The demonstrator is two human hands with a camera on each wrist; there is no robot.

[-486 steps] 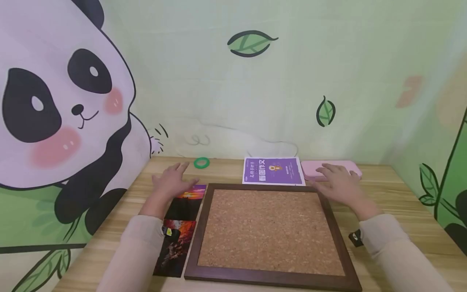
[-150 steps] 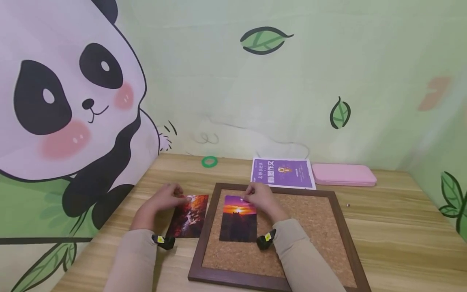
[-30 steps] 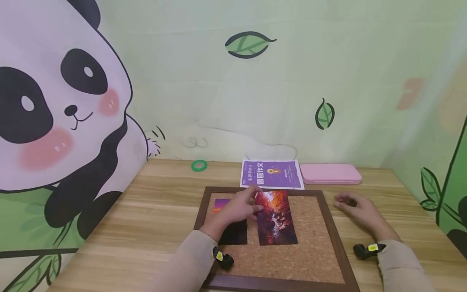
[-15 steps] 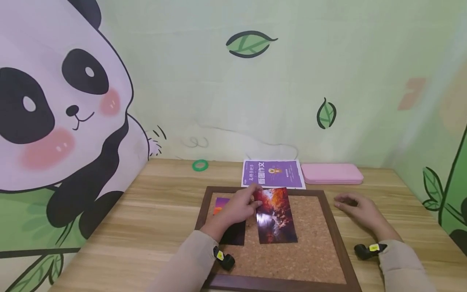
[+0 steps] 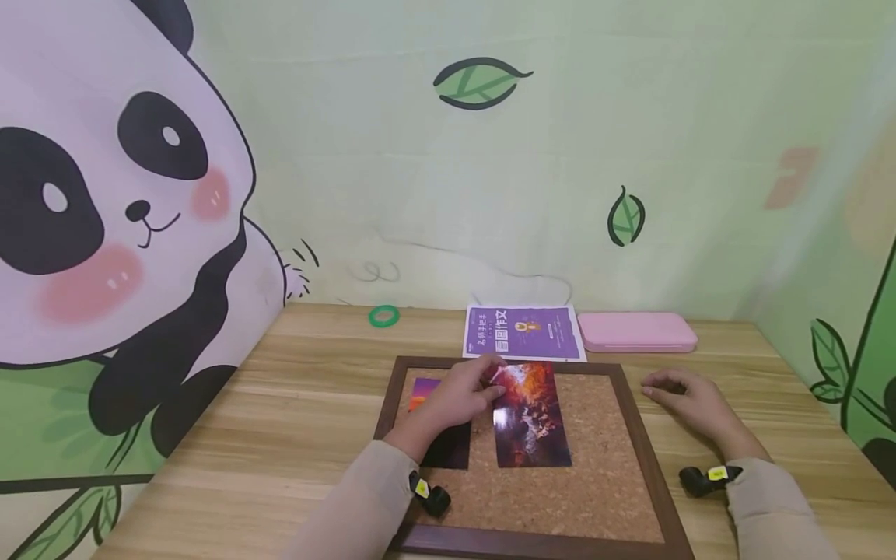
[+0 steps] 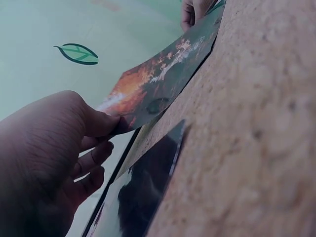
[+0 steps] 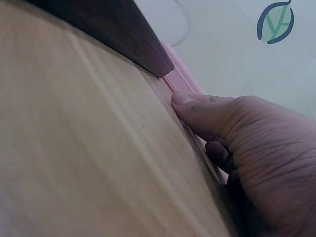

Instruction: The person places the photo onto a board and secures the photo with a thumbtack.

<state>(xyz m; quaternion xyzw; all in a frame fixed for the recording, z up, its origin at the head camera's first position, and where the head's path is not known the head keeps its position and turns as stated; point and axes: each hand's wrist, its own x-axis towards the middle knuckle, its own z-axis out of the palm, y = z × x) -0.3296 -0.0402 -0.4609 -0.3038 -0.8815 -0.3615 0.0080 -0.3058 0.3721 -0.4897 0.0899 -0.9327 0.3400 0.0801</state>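
In the head view my left hand [image 5: 458, 397] pinches the upper left corner of a photo [image 5: 532, 420] of a red-orange autumn stream. That photo lies over a cork board [image 5: 574, 498] with a dark wooden frame; the left wrist view shows it tilted up at the pinched corner. A sunset photo [image 5: 451, 447] lies on the board's left part, mostly hidden under my left hand and arm. To the right of the frame, my right hand [image 5: 689, 400] rests low at the table, thumb and fingers curled together. Whether anything small is between its fingertips is hidden.
At the back of the wooden table [image 5: 266, 435] stand a green tape roll [image 5: 383, 316], a purple and white booklet [image 5: 525, 333] and a pink case [image 5: 637, 332]. Both wrists wear small black cameras. A panda-printed wall [image 5: 350, 155] encloses the table's back and sides.
The sunset photo, then the stream photo, went from the table's left onto the board. My right hand left the sunset photo for the table, where a small pin lay. Over the last second, little moves.
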